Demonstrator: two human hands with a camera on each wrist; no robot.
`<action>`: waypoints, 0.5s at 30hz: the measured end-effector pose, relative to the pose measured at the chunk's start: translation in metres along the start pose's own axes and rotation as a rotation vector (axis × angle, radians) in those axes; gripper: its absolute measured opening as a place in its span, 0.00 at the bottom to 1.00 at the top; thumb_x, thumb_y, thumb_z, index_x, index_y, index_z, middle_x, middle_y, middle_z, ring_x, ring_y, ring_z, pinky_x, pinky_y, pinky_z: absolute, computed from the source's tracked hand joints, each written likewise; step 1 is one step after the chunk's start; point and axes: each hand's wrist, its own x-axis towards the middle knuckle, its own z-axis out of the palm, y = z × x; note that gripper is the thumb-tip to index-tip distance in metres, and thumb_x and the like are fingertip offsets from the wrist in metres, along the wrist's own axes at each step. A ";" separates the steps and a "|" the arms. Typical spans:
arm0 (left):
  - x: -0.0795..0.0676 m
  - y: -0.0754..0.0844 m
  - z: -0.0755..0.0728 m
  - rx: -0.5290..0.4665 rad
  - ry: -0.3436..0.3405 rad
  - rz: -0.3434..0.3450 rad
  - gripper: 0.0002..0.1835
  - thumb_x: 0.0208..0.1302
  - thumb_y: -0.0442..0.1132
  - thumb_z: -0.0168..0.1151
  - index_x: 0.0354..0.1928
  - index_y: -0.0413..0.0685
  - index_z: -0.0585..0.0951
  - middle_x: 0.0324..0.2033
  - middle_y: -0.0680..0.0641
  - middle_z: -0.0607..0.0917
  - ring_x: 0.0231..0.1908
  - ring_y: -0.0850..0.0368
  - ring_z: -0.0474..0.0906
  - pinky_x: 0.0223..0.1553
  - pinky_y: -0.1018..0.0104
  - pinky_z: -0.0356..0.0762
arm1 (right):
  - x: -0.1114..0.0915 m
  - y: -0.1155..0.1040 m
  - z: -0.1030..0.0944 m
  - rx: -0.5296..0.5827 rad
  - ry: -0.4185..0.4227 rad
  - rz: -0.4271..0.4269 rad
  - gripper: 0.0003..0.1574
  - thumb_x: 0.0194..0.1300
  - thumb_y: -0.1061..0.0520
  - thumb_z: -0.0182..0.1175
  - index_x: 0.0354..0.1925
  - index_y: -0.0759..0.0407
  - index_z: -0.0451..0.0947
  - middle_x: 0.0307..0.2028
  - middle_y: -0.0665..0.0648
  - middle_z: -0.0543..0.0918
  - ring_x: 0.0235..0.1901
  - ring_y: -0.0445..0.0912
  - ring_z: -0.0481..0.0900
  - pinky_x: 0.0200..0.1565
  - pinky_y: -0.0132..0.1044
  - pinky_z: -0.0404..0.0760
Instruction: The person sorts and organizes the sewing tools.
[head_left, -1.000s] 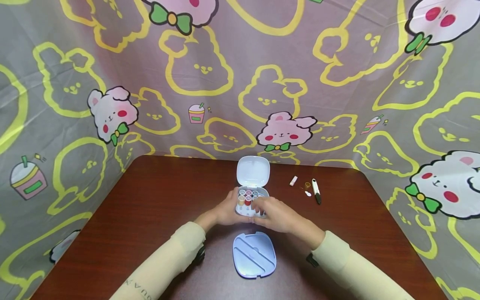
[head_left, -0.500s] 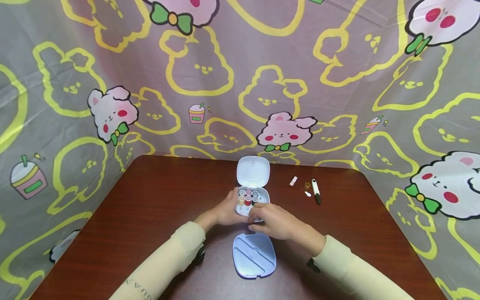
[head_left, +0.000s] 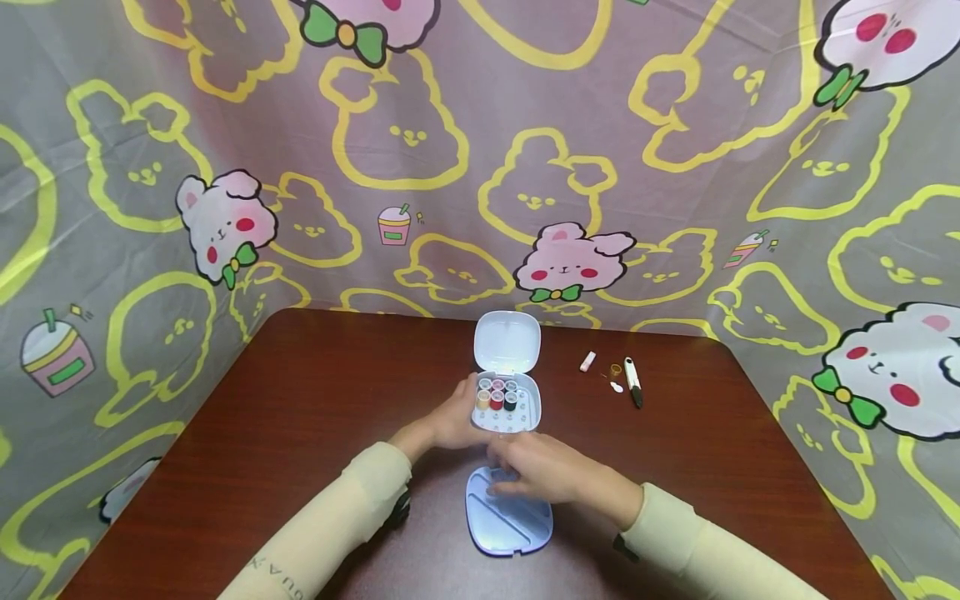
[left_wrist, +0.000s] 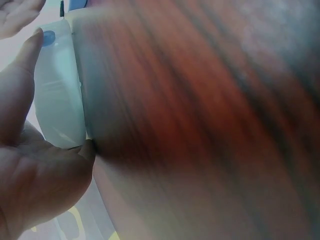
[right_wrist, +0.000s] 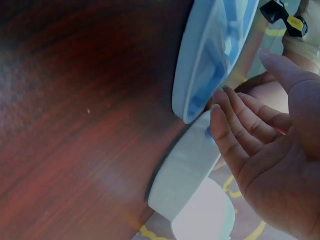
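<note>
A white sewing box (head_left: 536, 404) stands in the head view with its lid (head_left: 507, 342) raised. Thread spools (head_left: 497, 401), among them cream, red and black ones, stand in two rows inside it. My left hand (head_left: 452, 422) grips the box at its left front side; the left wrist view has thumb and fingers spanning the box wall (left_wrist: 61, 95). Just in front, my right hand (head_left: 542, 469) hovers over the far part of a light blue divided tray (head_left: 517, 527). Its fingers (right_wrist: 235, 125) are loosely bent and hold nothing in the right wrist view.
To the right of the box lie a small pink-and-white piece (head_left: 587, 362), a yellow ring-shaped item (head_left: 615, 370), a small white piece (head_left: 617, 387) and a slim white-and-black tool (head_left: 633, 383). A patterned curtain (head_left: 450, 167) hangs around the brown table (head_left: 337, 375).
My right hand has moved from over the box's right side toward me, to above the blue tray, uncovering the black spool and front pegs. The left hand stays on the box.
</note>
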 end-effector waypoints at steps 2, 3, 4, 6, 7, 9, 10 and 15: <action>0.000 0.000 0.000 -0.001 -0.003 -0.004 0.62 0.52 0.55 0.80 0.75 0.34 0.49 0.62 0.33 0.66 0.60 0.43 0.70 0.63 0.50 0.71 | -0.001 -0.002 0.002 -0.021 -0.012 0.004 0.20 0.62 0.41 0.73 0.41 0.52 0.81 0.29 0.45 0.77 0.26 0.34 0.70 0.27 0.28 0.70; 0.000 0.000 0.000 -0.002 -0.004 -0.006 0.63 0.51 0.56 0.80 0.75 0.34 0.49 0.62 0.34 0.66 0.60 0.43 0.70 0.63 0.50 0.71 | -0.001 -0.003 0.003 -0.029 -0.019 0.009 0.21 0.61 0.40 0.73 0.41 0.52 0.80 0.28 0.44 0.76 0.26 0.34 0.70 0.26 0.29 0.69; 0.000 0.000 0.001 -0.003 -0.003 -0.007 0.63 0.51 0.57 0.80 0.75 0.35 0.49 0.62 0.34 0.66 0.59 0.44 0.70 0.63 0.50 0.71 | -0.001 -0.004 0.005 -0.040 -0.026 0.015 0.22 0.61 0.39 0.73 0.41 0.51 0.79 0.27 0.43 0.74 0.26 0.34 0.69 0.26 0.29 0.69; 0.001 0.000 0.001 -0.009 0.000 -0.006 0.63 0.50 0.58 0.80 0.75 0.36 0.50 0.61 0.36 0.67 0.59 0.45 0.70 0.62 0.51 0.71 | -0.001 -0.005 0.007 -0.057 -0.038 0.026 0.25 0.59 0.37 0.73 0.40 0.52 0.78 0.25 0.42 0.71 0.23 0.34 0.67 0.24 0.30 0.67; 0.001 0.000 0.001 -0.012 0.002 -0.004 0.63 0.50 0.58 0.80 0.75 0.36 0.50 0.60 0.37 0.67 0.59 0.46 0.70 0.62 0.51 0.71 | -0.002 -0.005 0.009 -0.073 -0.040 0.031 0.26 0.58 0.36 0.73 0.40 0.52 0.77 0.24 0.41 0.69 0.23 0.34 0.67 0.23 0.30 0.66; 0.001 0.000 0.001 -0.017 0.006 -0.002 0.64 0.49 0.59 0.80 0.75 0.36 0.51 0.60 0.37 0.67 0.59 0.46 0.69 0.62 0.51 0.71 | -0.002 -0.007 0.012 -0.100 -0.040 0.042 0.28 0.57 0.34 0.73 0.39 0.52 0.76 0.22 0.41 0.68 0.22 0.35 0.66 0.23 0.31 0.66; 0.002 0.000 0.001 -0.019 0.006 -0.002 0.64 0.49 0.59 0.80 0.75 0.36 0.50 0.60 0.37 0.67 0.59 0.46 0.69 0.62 0.50 0.71 | -0.002 -0.007 0.013 -0.110 -0.037 0.046 0.28 0.57 0.34 0.74 0.39 0.52 0.75 0.22 0.41 0.67 0.21 0.35 0.65 0.23 0.31 0.66; 0.001 -0.001 0.001 -0.013 -0.008 -0.029 0.66 0.49 0.61 0.79 0.77 0.38 0.48 0.62 0.37 0.66 0.59 0.47 0.70 0.63 0.51 0.70 | -0.003 -0.009 0.018 -0.140 -0.026 0.065 0.29 0.56 0.35 0.74 0.38 0.52 0.73 0.22 0.41 0.67 0.21 0.35 0.66 0.22 0.31 0.66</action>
